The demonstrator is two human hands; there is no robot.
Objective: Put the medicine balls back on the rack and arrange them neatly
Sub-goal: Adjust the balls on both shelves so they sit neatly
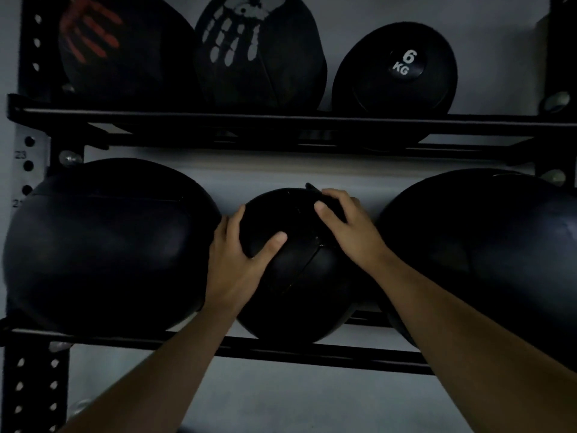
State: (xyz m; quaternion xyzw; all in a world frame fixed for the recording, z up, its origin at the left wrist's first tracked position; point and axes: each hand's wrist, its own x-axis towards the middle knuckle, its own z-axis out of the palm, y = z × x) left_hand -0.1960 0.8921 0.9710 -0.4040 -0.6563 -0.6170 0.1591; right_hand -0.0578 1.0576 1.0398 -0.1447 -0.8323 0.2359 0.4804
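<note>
Both bare hands are on the smaller round black leather-look medicine ball point(296, 270) in the middle of the lower shelf of the black steel rack point(281, 348), and from where I stand the step in hand looks like seating it squarely between its two neighbours. The left hand point(237, 260) cups the ball's left flank, fingers slipped into the gap beside the big black ball on the left point(103, 245), thumb spread across the front; the right hand point(346, 229) lies over the upper right, fingers curled on the top near a small dark tab. Both are wrapped around the ball, pressing rather than lifting, I would say. To do this well, I'd keep the palms opposed and roll it back until it settles on both shelf rails, then centre it so the gaps either side match, and draw the left fingers out before it closes against the neighbour. The large black ball on the right point(477, 254) sits just beside it, nearly touching. The ball itself is matt, dark, with stitched seams running diagonally across its front; in this dim light I cannot make out any marking. Above, three more balls fill the upper shelf, one marked 6 KG point(396, 70).
</note>
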